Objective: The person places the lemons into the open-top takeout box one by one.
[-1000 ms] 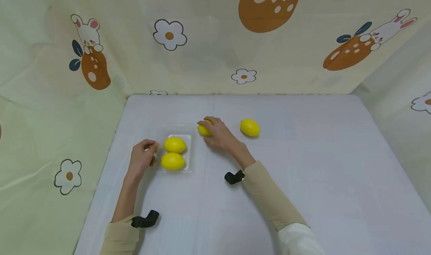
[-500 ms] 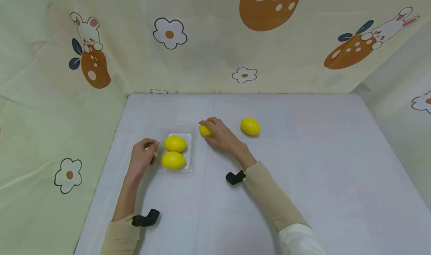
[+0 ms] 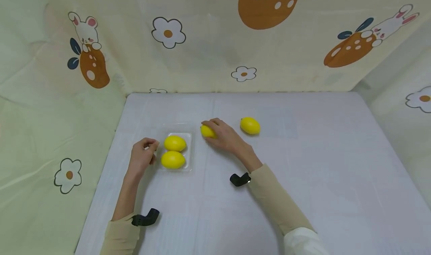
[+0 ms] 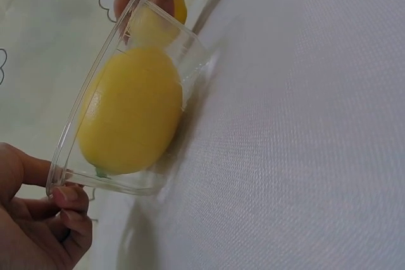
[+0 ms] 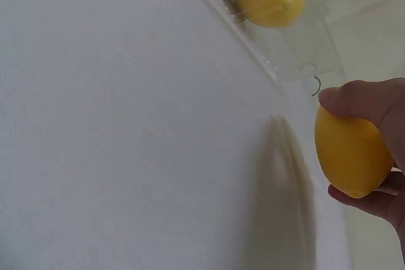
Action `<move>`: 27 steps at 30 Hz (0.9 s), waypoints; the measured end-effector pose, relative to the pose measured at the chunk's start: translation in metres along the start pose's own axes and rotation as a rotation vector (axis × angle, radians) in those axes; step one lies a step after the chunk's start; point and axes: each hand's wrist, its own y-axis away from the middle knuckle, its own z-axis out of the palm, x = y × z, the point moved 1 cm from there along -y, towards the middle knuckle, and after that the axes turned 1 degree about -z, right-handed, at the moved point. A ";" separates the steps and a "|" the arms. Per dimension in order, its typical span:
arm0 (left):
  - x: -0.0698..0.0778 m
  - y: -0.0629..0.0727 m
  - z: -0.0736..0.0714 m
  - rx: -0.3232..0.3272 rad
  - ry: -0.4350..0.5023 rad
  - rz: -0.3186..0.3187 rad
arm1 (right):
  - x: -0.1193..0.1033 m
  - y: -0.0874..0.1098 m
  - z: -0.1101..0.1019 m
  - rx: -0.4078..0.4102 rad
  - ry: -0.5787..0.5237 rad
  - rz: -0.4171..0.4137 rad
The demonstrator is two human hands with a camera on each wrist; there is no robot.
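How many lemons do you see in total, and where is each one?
4: a far lemon and a near lemon in the clear tray, a held lemon in the right hand, and a loose lemon on the table.

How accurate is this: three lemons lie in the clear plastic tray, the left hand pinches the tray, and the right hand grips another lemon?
Wrong count: the head view shows two lemons in the clear plastic tray, not three. The left hand does pinch the tray; the right hand grips another lemon.
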 end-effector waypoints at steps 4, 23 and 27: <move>0.001 -0.001 -0.001 0.004 -0.004 -0.004 | -0.005 0.002 -0.006 0.017 -0.008 -0.041; 0.002 -0.001 -0.002 0.001 0.008 0.008 | -0.055 -0.017 -0.022 0.040 -0.017 -0.203; 0.001 -0.001 -0.001 -0.005 0.010 0.002 | -0.061 -0.028 -0.016 0.023 -0.002 -0.209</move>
